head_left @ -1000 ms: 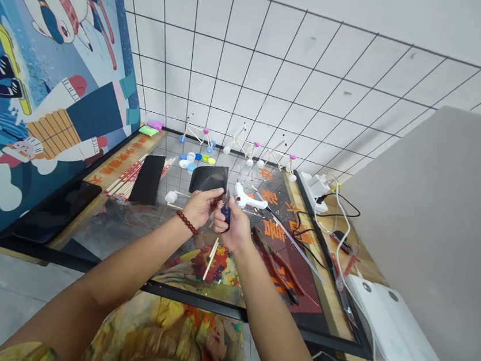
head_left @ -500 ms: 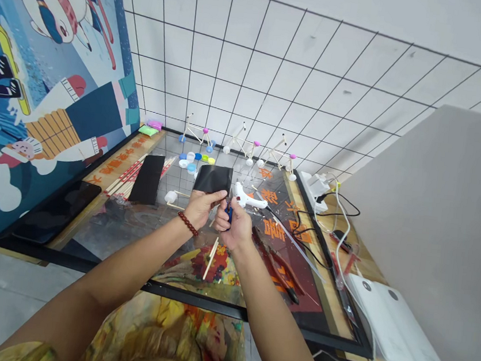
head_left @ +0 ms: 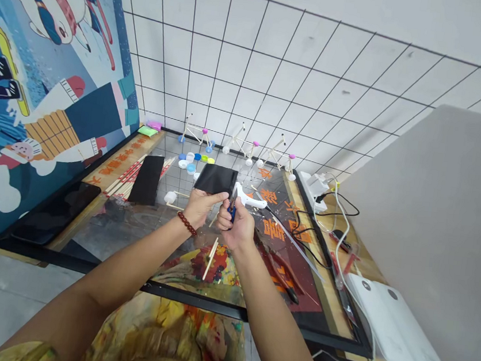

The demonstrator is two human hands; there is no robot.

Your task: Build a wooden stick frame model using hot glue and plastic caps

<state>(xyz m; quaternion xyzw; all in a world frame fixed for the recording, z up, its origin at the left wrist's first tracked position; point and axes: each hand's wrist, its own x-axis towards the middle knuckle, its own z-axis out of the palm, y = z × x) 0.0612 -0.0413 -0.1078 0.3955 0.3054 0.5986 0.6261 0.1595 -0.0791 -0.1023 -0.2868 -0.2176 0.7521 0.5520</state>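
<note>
Firmly, left hand (head_left: 201,207) pinches black rectangular sheet (head_left: 216,179) by its edge; right hand (head_left: 237,226) clasps seemingly blue-handled cutters (head_left: 231,209), white glue gun (head_left: 253,200) crowding beyond.

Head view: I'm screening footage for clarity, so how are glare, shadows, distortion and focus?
In the head view, the glossy tabletop seems to mirror the patterned clothing; the white gridded wall slants, as through a wide or tilted lens, with a faint shadow at right; the blue-handled tool in the right hand looks soft.

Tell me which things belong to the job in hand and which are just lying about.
In use:
- black sheet, left hand
- blue-handled tool, right hand

Apparently lying about:
- white glue gun
- red-handled pliers
- loose sticks
- round caps
</note>
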